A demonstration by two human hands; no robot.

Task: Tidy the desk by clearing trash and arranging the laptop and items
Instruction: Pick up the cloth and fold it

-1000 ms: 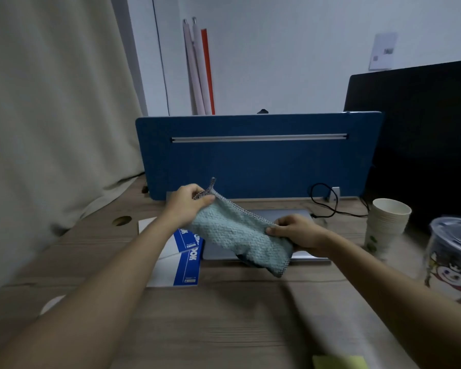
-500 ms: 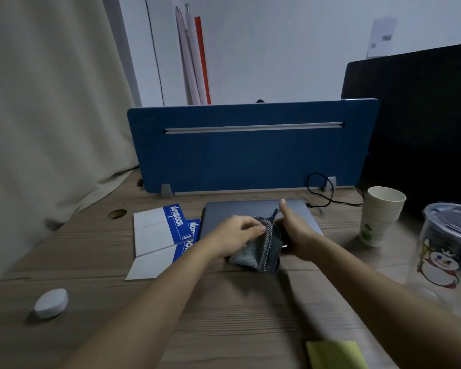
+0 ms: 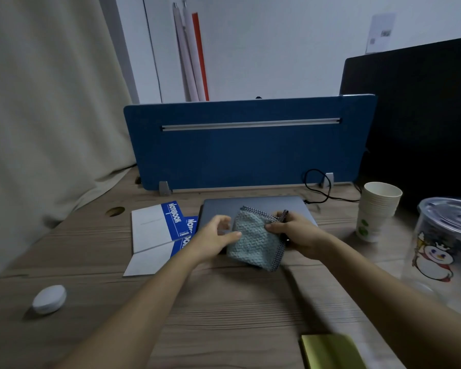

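A person holds a folded blue-green cloth (image 3: 253,239) just above the front edge of a closed grey laptop (image 3: 253,206) on the wooden counter (image 3: 224,310). The right hand (image 3: 294,233) has its grip pinched shut on the cloth's upper right corner, while the left hand (image 3: 216,237) touches the cloth's left edge with its grip loose, fingers spread. Left of the laptop lie two notebooks (image 3: 157,230); right of it stands a stack of paper cups (image 3: 375,211).
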